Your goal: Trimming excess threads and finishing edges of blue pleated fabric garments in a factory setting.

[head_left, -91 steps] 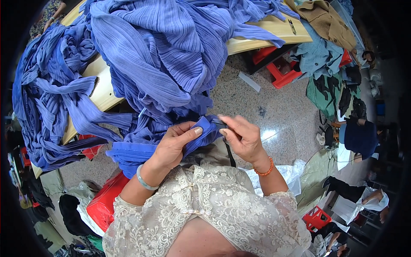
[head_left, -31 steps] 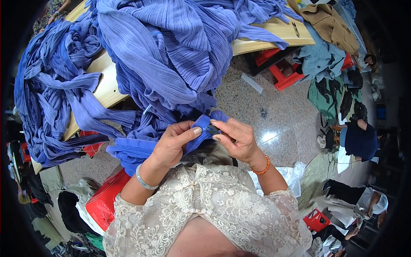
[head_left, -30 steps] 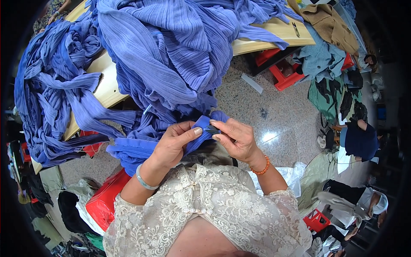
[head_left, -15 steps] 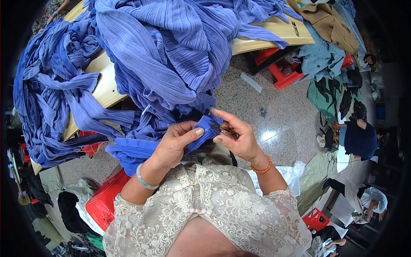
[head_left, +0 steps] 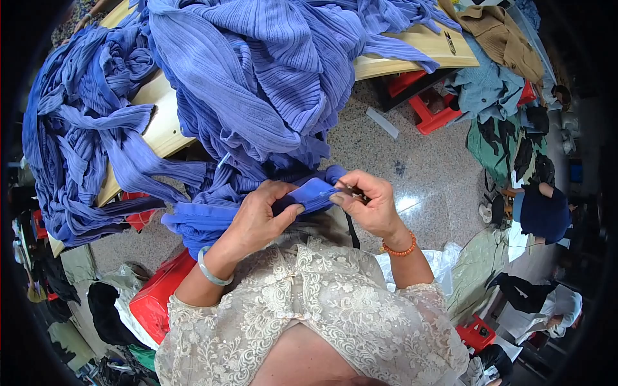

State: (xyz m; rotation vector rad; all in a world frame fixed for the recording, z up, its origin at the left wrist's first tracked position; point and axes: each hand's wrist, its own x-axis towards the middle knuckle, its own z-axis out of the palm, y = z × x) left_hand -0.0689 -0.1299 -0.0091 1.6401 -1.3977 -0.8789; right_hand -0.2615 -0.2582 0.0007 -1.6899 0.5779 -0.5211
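Note:
A blue ribbed knit garment (head_left: pixel 199 222) hangs off the table's heap toward my lap. My left hand (head_left: pixel 261 212) pinches its smooth folded edge (head_left: pixel 312 193) between thumb and fingers. On the other side, my right hand (head_left: pixel 372 204) is closed around small dark thread snips (head_left: pixel 355 193), its thumb and index fingertips at the end of that edge. Whether those fingertips also grip the fabric, I cannot tell. The snips' blades are mostly hidden. Bits of pale thread or lint show on the edge near the right fingertips.
Blue ribbed knits (head_left: pixel 251 71) are heaped on the pale wooden table (head_left: pixel 161 122). Another pair of snips (head_left: pixel 450 43) lies there. A red stool (head_left: pixel 158 299) stands at my left. Brown knitwear (head_left: pixel 502 35) and a light blue garment (head_left: pixel 486 90) lie at right. Other people sit far right.
My right hand has turned and moved slightly right, its index finger now curled in. The garment's edge is stretched flatter between my hands, and my left hand has shifted slightly.

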